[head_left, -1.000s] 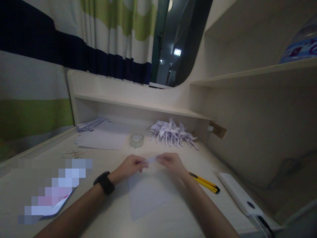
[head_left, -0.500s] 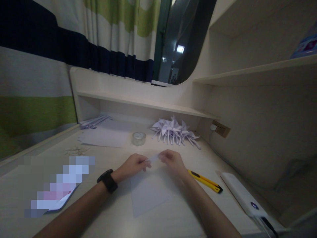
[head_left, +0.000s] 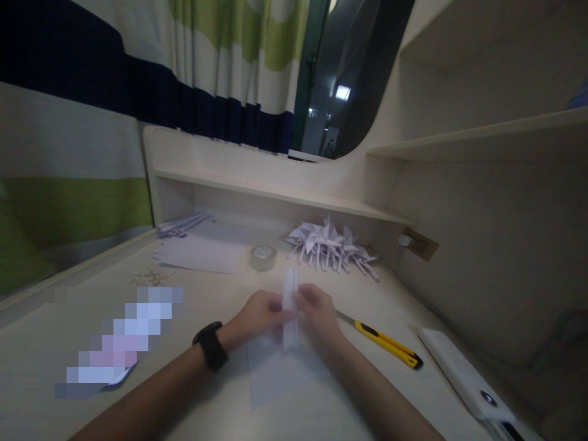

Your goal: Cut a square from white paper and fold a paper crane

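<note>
Worktop [head_left: 220, 404] pale, striped curtain [head_left: 138, 92] upper left; your hands [head_left: 287, 315] pinch upright a narrow white folded paper strip [head_left: 290, 300] at centre.

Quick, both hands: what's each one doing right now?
Left hand: closed, pinching the folded paper strip.
Right hand: closed, pinching the same strip from the other side.

- The folded paper strip [head_left: 290, 306] stands between the fingers of the left hand [head_left: 260, 315] and the right hand [head_left: 316, 312].
- A paper sheet [head_left: 280, 373] lies under the fingers.
- The tape roll [head_left: 263, 258] and paper pinwheels [head_left: 331, 245] lie beyond the fingertips.
- The utility knife [head_left: 386, 344] lies right of the fingers.
</note>
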`<move>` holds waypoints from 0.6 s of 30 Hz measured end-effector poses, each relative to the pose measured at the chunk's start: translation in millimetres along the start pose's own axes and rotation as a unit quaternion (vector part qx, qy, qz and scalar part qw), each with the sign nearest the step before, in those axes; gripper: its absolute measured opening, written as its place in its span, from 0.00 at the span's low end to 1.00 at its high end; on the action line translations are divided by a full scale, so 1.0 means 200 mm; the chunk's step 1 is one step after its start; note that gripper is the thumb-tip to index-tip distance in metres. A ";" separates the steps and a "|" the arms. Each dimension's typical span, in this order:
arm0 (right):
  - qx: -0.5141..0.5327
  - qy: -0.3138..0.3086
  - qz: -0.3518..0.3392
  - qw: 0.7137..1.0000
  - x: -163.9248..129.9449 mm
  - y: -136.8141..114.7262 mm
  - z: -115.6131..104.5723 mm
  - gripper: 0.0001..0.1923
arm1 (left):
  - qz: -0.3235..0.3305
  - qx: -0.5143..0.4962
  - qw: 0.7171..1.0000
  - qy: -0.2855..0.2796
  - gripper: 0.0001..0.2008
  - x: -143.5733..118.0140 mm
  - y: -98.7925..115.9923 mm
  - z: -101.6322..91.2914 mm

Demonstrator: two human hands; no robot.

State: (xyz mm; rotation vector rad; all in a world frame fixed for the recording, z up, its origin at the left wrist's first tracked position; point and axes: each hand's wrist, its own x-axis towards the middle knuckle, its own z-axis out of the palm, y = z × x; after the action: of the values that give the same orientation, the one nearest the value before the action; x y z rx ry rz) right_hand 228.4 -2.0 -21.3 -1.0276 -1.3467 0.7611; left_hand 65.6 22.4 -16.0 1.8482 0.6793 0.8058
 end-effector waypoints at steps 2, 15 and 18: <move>-0.012 0.001 -0.002 1.000 0.01 -0.02 -0.03 0.11 | -0.022 -0.009 0.999 0.026 0.17 0.00 0.02 -0.01; -0.255 -0.235 -0.082 0.934 -0.02 -0.13 -0.08 0.11 | 0.047 0.161 0.985 -0.028 0.09 0.02 0.13 -0.20; -0.278 -0.257 -0.064 0.923 0.00 -0.12 -0.10 0.10 | 0.037 0.170 0.983 -0.060 0.10 0.01 0.09 -0.22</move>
State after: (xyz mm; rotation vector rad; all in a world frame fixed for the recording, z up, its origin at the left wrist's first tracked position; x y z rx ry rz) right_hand 245.0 -14.9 1.8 -1.2040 -2.1487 0.5758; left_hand 35.0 41.0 13.7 2.2219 0.7070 0.6478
